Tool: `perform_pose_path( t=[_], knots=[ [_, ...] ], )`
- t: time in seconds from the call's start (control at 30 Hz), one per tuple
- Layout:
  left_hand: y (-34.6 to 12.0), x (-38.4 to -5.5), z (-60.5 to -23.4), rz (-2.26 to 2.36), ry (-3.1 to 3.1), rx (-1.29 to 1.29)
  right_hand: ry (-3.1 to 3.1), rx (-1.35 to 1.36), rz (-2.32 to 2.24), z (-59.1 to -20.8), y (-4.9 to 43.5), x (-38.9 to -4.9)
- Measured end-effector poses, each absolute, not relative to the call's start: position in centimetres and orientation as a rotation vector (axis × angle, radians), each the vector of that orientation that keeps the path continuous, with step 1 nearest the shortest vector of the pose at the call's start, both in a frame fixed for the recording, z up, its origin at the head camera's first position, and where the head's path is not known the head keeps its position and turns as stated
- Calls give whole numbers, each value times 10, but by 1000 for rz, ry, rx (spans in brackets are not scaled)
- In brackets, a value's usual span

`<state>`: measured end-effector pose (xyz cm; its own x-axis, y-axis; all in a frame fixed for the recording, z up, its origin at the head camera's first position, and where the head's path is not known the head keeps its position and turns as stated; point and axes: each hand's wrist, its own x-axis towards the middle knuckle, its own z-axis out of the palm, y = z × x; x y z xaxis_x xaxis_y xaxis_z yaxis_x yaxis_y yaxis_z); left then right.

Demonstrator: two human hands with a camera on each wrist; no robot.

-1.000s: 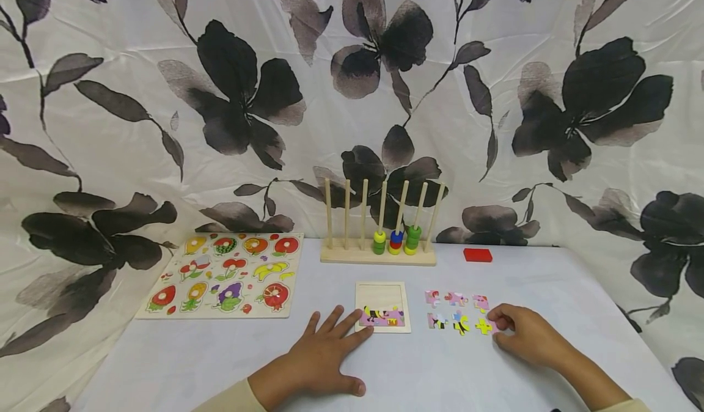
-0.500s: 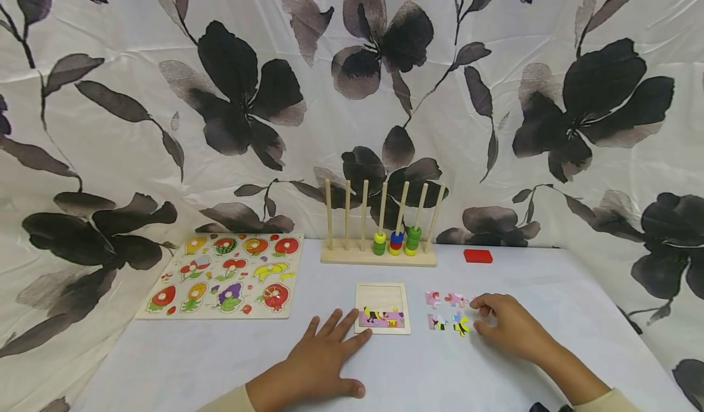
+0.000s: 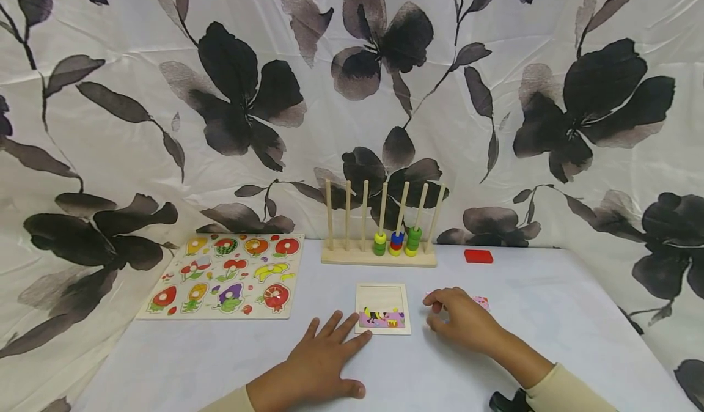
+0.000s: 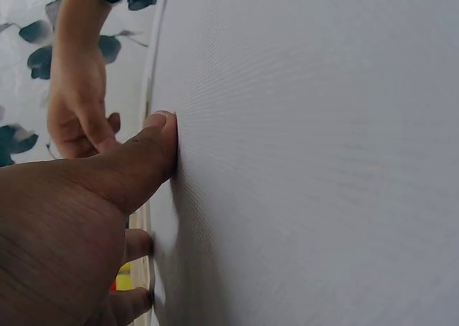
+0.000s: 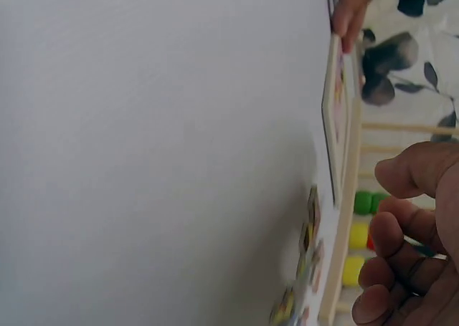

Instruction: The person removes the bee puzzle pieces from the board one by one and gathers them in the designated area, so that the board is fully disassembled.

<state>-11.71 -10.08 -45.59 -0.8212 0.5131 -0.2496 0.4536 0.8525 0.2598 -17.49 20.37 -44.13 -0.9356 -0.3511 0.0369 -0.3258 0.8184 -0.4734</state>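
Observation:
My left hand (image 3: 324, 360) lies spread on the table, its fingertips at the left edge of a small wooden puzzle tray (image 3: 407, 305). Along the bottom of that tray runs a picture strip (image 3: 382, 318) with a bee on pink. Just right of the tray my right hand (image 3: 467, 323) hovers over loose jigsaw pieces, thumb and fingers loosely bent and apart. Nothing shows between them in the right wrist view, where several pieces (image 5: 310, 229) sit below the hand. In the head view the hand covers most of them; one pink piece (image 3: 481, 302) shows behind it.
A wooden bead stand (image 3: 379, 257) with upright pegs and colored rings stands behind the tray. The fruit peg board (image 3: 250, 290) lies at left, a red block (image 3: 478, 256) at back right. A dark object (image 3: 508, 401) appears beside the right sleeve.
My right hand has moved left across the loose pieces, from their right side toward the tray, covering most of them. The left hand has stayed at the tray.

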Motion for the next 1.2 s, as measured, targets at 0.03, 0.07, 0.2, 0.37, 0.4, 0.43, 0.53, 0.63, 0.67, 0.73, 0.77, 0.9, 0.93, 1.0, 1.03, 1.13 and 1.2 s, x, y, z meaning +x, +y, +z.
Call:
perform_pose_path(
  t=[0.03, 0.07, 0.2, 0.37, 0.4, 0.43, 0.53, 0.63, 0.67, 0.73, 0.77, 0.9, 0.93, 1.0, 1.03, 1.13, 1.2],
  knots=[
    [-101, -117, -456, 272, 2719, 727, 2942, -572, -748, -441, 198, -175],
    [-100, -118, -456, 272, 2719, 725, 2938, -592, -750, -441, 193, -176],
    [-100, -118, -456, 263, 2720, 721, 2916, -689, -742, -440, 175, -177],
    [-100, -119, -456, 254, 2723, 728, 2875, -779, -729, -443, 157, -180],
    [-100, -119, -456, 254, 2723, 728, 2871, -790, -729, -444, 154, -181],
    [-100, -119, -456, 253, 2725, 730, 2867, -801, -728, -445, 151, -182],
    [-100, -118, -455, 248, 2730, 737, 2868, -841, -729, -447, 144, -184],
    [-102, -118, -455, 242, 2743, 758, 2863, -879, -736, -449, 137, -186],
    [-102, -117, -455, 242, 2747, 764, 2860, -892, -736, -450, 135, -186],
    [-102, -117, -455, 243, 2752, 774, 2845, -894, -727, -451, 132, -187],
    [-102, -117, -455, 244, 2753, 777, 2835, -891, -720, -451, 130, -187],
    [-102, -117, -454, 248, 2749, 777, 2813, -883, -684, -452, 124, -187],
    [-102, -117, -455, 249, 2749, 778, 2811, -888, -680, -452, 123, -187],
    [-102, -117, -455, 249, 2750, 779, 2814, -911, -677, -452, 121, -188],
    [-102, -117, -455, 248, 2751, 781, 2817, -924, -675, -453, 120, -188],
    [-103, -116, -454, 248, 2753, 788, 2819, -950, -672, -454, 117, -188],
    [-103, -116, -453, 250, 2755, 792, 2817, -960, -669, -455, 117, -189]
  ],
)
